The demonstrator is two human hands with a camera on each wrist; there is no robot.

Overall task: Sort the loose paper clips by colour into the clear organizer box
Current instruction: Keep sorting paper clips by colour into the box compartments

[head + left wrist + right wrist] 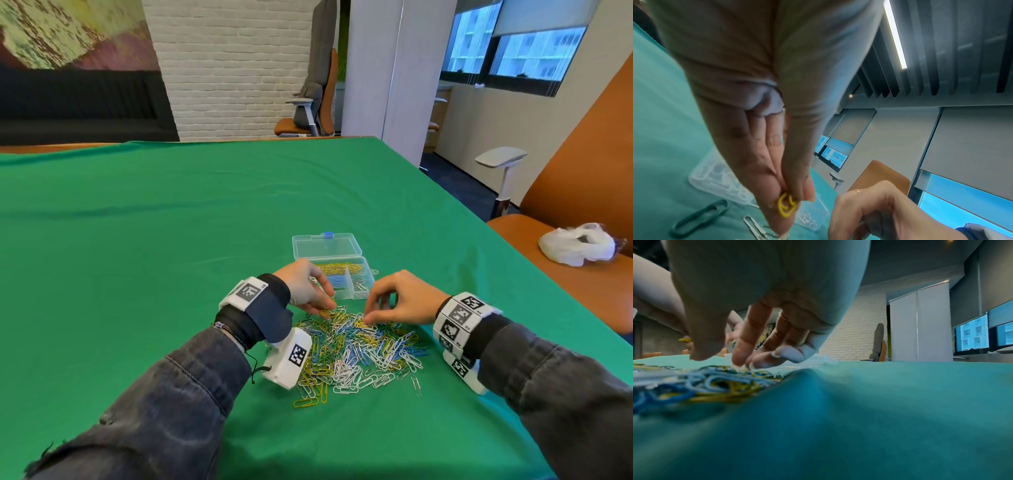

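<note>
Your left hand [306, 287] pinches yellow clips [786, 207]; whether your right hand [399, 298] grasps anything, I cannot tell. The organizer box [346, 274] at 12 o'clock holds some clips, but the big pile [359, 349] is left.

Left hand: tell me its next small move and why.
Probably carry the yellow clips that the left hand pinches over to the clear box just beyond and drop them in its far compartment, where yellow clips already lie. The right hand is reaching into the pile.

Right hand [764, 308] fingertips [740, 360] on paper clips [715, 384]; green cloth [859, 418]
</note>
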